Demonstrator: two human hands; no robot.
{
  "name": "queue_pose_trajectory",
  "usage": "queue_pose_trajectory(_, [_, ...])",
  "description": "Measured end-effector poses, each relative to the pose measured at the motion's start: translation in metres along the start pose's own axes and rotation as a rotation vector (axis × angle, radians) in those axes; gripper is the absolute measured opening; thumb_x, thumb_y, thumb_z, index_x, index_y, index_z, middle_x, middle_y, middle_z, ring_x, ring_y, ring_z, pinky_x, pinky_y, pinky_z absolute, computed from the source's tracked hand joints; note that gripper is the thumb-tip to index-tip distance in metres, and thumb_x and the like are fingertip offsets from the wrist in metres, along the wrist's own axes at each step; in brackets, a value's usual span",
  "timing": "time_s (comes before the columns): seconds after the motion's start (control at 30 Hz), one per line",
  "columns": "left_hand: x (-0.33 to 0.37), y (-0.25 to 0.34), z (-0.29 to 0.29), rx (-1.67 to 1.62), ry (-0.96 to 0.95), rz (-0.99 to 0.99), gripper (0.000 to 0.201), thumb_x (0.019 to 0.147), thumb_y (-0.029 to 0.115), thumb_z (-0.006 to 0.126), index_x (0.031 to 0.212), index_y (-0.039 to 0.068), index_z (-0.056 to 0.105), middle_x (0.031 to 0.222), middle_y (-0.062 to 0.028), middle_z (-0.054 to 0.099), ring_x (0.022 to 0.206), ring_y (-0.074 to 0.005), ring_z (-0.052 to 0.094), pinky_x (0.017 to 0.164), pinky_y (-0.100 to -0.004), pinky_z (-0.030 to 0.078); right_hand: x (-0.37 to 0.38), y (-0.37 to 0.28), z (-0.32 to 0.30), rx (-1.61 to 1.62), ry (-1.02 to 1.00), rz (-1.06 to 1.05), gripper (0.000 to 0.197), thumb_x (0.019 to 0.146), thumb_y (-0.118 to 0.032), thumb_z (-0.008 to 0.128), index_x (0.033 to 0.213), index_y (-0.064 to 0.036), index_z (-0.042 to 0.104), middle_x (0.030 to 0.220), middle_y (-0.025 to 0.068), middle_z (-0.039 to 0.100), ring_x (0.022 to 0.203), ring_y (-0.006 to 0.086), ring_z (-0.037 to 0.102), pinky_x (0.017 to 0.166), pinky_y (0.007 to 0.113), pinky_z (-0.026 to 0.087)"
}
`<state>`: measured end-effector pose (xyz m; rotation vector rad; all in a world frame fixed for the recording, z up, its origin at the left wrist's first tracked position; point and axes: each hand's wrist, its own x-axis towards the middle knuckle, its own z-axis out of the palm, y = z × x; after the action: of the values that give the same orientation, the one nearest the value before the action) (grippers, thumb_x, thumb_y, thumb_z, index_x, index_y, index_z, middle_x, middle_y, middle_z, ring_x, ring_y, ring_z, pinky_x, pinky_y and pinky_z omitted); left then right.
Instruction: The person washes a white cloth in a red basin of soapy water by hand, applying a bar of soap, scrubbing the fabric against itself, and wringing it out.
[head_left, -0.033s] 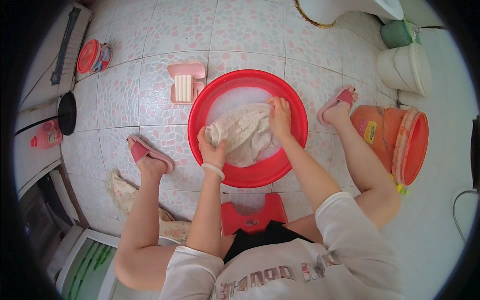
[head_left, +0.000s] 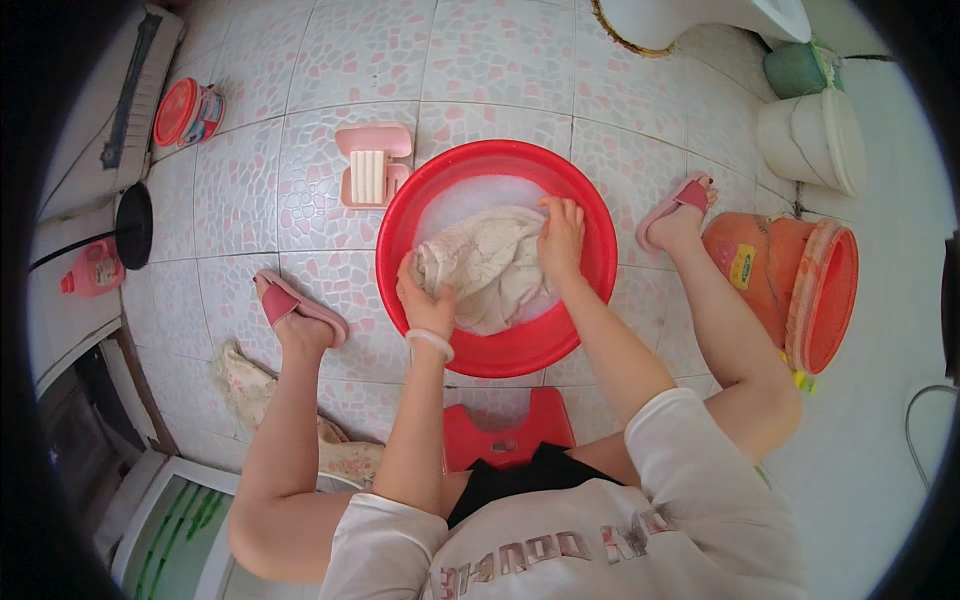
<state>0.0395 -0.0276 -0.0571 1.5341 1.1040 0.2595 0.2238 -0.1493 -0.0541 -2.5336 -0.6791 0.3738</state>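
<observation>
On patterned tile floor, between two worn pink slippers: one round red basin, containing whitish suds and one off-white cloth, bunched and wet-looking, partly above the suds. Left hand: at the basin's left side, thumb and fingers closed on the cloth's left edge; one white bangle at the wrist. Right hand: at the basin's right side, fingers curled over the cloth's right end, grasping it. Just beside the basin, off its far left rim: one pink soap dish, opened, with one ridged cream soap bar resting on it. Near side, close to the basin: one red stool. Left of the stool, on the floor: one floral fabric piece, crumpled, partly hidden behind the left leg. Far left: one small tub with red lid, one pink bottle and one black disc-shaped object, exact kind unclear. Right, past the right slipper: one orange bucket, one white bucket and one green container, the last two just beside each other.
</observation>
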Motion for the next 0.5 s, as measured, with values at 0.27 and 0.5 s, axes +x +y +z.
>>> queue_pose_trajectory(0.27, [-0.002, 0.000, 0.039, 0.906, -0.139, 0.074, 0.082, 0.068, 0.016, 0.060, 0.141, 0.018, 0.023, 0.144, -0.0244, 0.012, 0.124, -0.0416, 0.028, 0.100, -0.0479, 0.028, -0.031, -0.002, 0.037, -0.394, -0.659, -0.220, 0.058, 0.078, -0.047, 0.055, 0.131, -0.0238, 0.044, 0.141, 0.0136, 0.030, 0.130, 0.0336, 0.024, 0.103, 0.063, 0.005])
queue_pose_trajectory(0.5, [0.020, -0.008, 0.046, 1.014, -0.256, 0.133, 0.062, 0.069, 0.018, 0.061, 0.127, 0.011, 0.039, 0.139, -0.0221, 0.023, 0.119, -0.0379, 0.036, 0.096, -0.0433, 0.034, -0.046, 0.017, 0.062, -0.403, -0.622, -0.103, 0.065, 0.082, -0.051, 0.046, 0.135, -0.0142, 0.036, 0.140, 0.0160, 0.032, 0.132, 0.0340, 0.020, 0.107, 0.056, 0.003])
